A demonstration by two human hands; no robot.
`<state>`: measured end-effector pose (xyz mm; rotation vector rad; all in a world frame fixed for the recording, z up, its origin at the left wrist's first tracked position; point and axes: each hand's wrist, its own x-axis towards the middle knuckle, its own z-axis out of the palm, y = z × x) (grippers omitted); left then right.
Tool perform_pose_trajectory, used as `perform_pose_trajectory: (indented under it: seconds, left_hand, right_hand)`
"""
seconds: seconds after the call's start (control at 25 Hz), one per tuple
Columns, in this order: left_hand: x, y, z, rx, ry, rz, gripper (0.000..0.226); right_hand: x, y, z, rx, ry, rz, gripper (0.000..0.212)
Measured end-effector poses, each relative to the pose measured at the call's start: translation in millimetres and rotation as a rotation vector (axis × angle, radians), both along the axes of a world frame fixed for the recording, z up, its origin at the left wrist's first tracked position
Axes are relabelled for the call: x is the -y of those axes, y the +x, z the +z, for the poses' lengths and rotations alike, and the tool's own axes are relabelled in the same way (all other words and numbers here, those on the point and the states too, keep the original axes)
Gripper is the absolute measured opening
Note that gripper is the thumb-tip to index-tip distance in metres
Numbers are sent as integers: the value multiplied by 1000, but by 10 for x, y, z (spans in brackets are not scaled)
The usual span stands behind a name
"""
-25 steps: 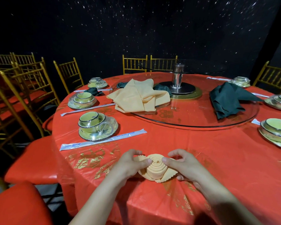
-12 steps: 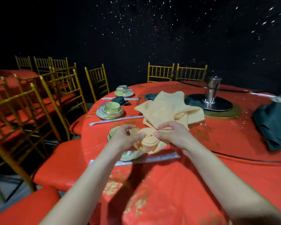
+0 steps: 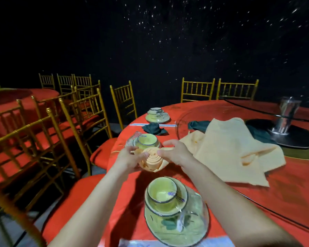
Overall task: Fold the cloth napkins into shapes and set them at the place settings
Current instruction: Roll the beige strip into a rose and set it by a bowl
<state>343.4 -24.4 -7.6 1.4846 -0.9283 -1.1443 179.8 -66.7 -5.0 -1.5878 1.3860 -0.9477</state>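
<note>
A peach napkin rolled into a rose shape [image 3: 152,160] is held above the red table between both hands. My left hand [image 3: 128,158] grips its left side and my right hand [image 3: 175,153] pinches its right side. Just beyond it stands a place setting with a yellow bowl on a plate [image 3: 147,140]. Nearer to me is another bowl and plate [image 3: 168,202] with a glass lying on it. A dark green folded napkin [image 3: 153,128] lies by the farther setting [image 3: 157,114]. Unfolded peach napkins [image 3: 230,148] are piled on the glass turntable.
Gold chairs with red cushions [image 3: 89,113] crowd the left side of the round red table [image 3: 284,184]. A metal stand [image 3: 286,116] rises at the turntable centre, with dark green cloth [image 3: 257,134] under the peach pile. A wrapped chopstick packet [image 3: 150,124] lies near the far setting.
The rose napkin was lifted off the table edge and carried left and forward, past the near setting; it now hangs in front of the second setting. The view swung left with it.
</note>
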Motion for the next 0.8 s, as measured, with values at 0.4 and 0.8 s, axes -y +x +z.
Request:
perform_pose_trajectory:
  seconds: [0.4, 0.8]
  left_hand:
    - [55, 178, -670, 494, -176, -53, 45]
    - [231, 193, -967, 576, -232, -142, 78]
  right_hand:
    - [251, 52, -499, -166, 165, 122, 33]
    - [206, 139, -483, -377, -113, 199, 23]
